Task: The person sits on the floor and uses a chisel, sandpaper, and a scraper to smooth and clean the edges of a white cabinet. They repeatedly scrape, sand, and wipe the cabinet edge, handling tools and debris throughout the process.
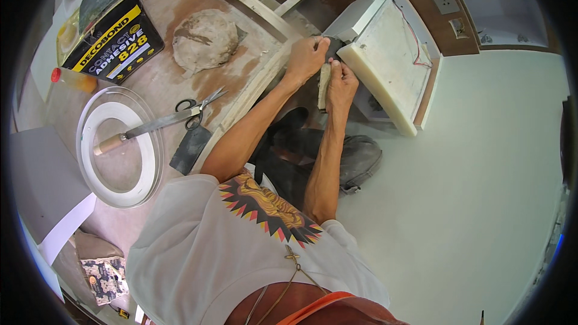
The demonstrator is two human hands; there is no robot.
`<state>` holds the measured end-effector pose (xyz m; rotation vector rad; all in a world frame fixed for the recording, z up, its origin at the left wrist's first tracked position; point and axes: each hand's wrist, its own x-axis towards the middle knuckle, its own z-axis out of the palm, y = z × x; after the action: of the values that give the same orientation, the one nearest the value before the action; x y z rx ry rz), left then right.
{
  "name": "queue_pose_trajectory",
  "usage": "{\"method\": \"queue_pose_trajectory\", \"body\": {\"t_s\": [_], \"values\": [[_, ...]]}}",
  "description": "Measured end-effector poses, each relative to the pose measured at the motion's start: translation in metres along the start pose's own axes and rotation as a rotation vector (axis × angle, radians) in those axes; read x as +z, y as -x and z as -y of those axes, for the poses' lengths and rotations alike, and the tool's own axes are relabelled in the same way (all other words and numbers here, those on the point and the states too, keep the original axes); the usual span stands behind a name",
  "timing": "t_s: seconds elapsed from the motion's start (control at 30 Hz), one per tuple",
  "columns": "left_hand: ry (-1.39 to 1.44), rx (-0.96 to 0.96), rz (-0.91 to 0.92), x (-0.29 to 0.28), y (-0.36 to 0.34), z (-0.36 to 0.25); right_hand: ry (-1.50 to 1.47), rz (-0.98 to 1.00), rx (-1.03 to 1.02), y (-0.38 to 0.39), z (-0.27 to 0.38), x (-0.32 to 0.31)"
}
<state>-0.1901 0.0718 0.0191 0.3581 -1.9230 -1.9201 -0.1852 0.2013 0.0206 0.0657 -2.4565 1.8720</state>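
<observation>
Both arms reach forward to the upper middle of the head view. A small dark grey sheet (333, 47), which looks like sandpaper, lies against the near left corner of a white box-shaped panel (391, 63) with a thick cream edge strip (376, 90). My left hand (307, 59) is closed on the sheet from the left, its fingers curled. With the fingertips pinched at the sheet's lower edge, my right hand (342, 86) is closed just below. Beside its fingers stands a narrow pale strip (324, 87); whether the hand touches it cannot be told.
To the left, a dusty board carries a black-and-yellow adhesive can (117, 36), scissors (195, 111), a wooden-handled file (144, 127), a clear ring-shaped lid (84, 162), a dark flat piece (191, 149) and a dried lump (206, 41). A wooden frame edge (253, 90) runs beside my left arm.
</observation>
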Motion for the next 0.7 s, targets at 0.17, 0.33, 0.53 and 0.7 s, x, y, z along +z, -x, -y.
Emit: {"method": "queue_pose_trajectory", "body": {"t_s": [0.17,0.33,0.53,0.7], "values": [[-0.007,0.026,-0.027,-0.002,0.003,-0.008,0.065,-0.033,-0.062,0.001,-0.001,0.003],[0.048,0.027,-0.016,0.002,0.002,0.001,0.070,-0.006,-0.085,-0.001,0.001,0.000],[0.087,0.004,-0.021,-0.005,0.010,0.005,0.108,0.107,-0.039,0.004,0.003,-0.008],[0.091,-0.106,0.018,-0.030,0.031,0.009,-0.075,0.214,0.065,0.032,0.002,0.000]]}}
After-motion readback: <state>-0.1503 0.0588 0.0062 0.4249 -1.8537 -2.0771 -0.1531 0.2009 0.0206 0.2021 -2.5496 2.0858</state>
